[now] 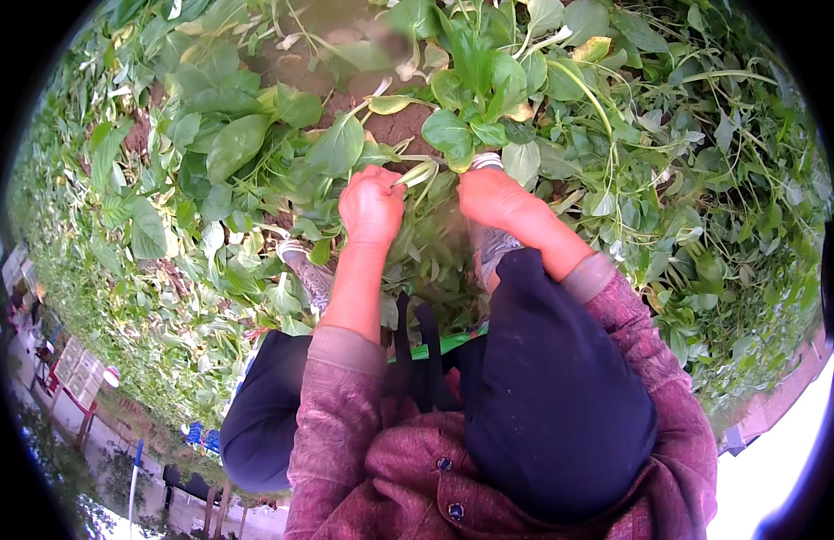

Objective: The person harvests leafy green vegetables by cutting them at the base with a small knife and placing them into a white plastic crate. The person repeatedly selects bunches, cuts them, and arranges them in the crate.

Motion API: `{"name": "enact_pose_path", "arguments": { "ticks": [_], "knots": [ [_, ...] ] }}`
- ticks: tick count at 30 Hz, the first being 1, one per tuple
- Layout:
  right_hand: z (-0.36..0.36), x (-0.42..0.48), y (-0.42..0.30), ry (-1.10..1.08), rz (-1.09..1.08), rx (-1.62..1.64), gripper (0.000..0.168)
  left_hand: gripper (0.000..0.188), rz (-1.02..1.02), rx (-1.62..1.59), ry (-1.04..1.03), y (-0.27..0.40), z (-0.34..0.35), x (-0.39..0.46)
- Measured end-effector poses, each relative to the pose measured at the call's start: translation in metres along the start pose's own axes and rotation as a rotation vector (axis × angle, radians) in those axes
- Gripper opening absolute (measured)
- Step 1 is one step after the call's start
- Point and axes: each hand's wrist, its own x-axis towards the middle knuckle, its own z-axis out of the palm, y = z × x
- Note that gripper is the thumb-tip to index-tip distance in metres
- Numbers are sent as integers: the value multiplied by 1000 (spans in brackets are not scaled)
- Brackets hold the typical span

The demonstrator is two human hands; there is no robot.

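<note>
My left hand (373,202) is closed around the pale stalks of a leafy green plant (420,174), whose stem end points towards my other hand. To the right, my right hand (488,196) is curled beside the lower leaves of a rooted leafy green (472,121), just above my shoe; its fingers are hidden, and whether it grips anything does not show. Bare brown soil (396,128) shows between the plants ahead of both hands. Loose broad leaves (238,145) lie to the left of my left hand.
My patterned shoes (312,273) stand among the greens, one on each side. Dense foliage (714,169) spreads to the right, some leaves yellowed. A green object (444,344) with dark straps lies under me. A blue crate (202,435) and a pole (134,482) stand far off at lower left.
</note>
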Motion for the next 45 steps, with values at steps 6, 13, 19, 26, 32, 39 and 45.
{"name": "enact_pose_path", "arguments": {
  "ticks": [6, 13, 19, 26, 32, 39, 45],
  "knots": [
    [0, 3, 0, -72, 37, -2, 30, 16, 87, -85, 91, -7, 8, -3],
    [18, -14, 19, 326, -21, 331, 29, 17, 13, -781, 62, -21, -2, -4],
    [-15, -23, -4, 231, -55, 1346, 34, 22, -63, -1144, -127, 12, -40, -12],
    [-36, -48, 2, 234, -226, 1826, 18, 24, 49, -1064, -418, 49, -46, -22],
    [-29, -63, 6, 466, -241, 1674, 14, 26, 211, -1051, -456, 92, -16, -39],
    [-27, -68, 15, 588, -54, 1144, 27, 23, -189, -1173, -369, 41, -26, -24],
    [7, -52, 19, 311, -223, 608, 35, 27, -420, -907, -1, -20, -21, -15]
  ]
}}
